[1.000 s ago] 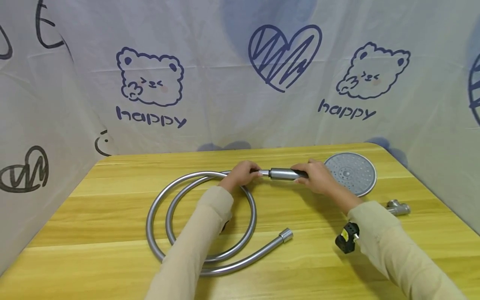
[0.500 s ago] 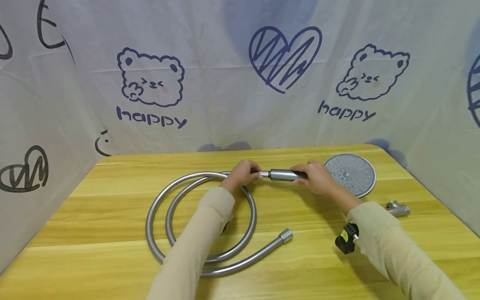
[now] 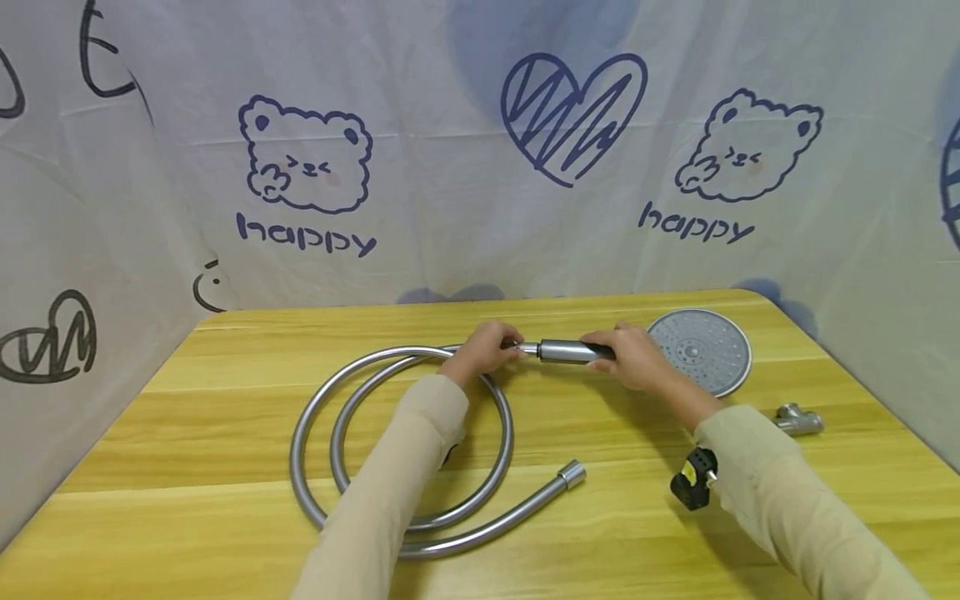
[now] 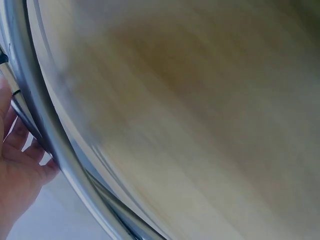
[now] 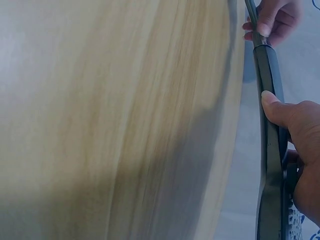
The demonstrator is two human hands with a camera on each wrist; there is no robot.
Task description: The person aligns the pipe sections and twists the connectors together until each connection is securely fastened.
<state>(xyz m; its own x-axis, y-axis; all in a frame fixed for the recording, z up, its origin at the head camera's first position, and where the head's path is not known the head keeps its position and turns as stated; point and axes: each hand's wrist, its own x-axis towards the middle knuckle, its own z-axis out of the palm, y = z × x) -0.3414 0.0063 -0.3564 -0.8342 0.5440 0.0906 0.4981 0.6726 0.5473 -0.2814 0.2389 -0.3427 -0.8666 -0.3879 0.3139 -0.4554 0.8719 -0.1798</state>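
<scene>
My right hand (image 3: 633, 357) grips the grey and black handle of a shower head (image 3: 699, 350), whose round, nozzled face points up at the right. With its thumb and fingers, my left hand (image 3: 487, 346) pinches the metal end fitting of a silver shower hose (image 3: 300, 442) at the tip of that handle. Fitting and handle meet in one line; whether the threads are engaged cannot be seen. In the right wrist view, my thumb lies along the handle (image 5: 270, 135). The hose lies coiled in loops on the table, its other end nut (image 3: 573, 473) loose near the middle.
A small metal tee valve (image 3: 798, 419) lies on the wooden table (image 3: 187, 500) at the right, partly behind my right sleeve. A white cloth (image 3: 435, 208) with blue drawings hangs behind the table's back edge.
Both hands stay at the joint of hose and handle. My left fingers shift only slightly on the fitting; the view drifts a little.
</scene>
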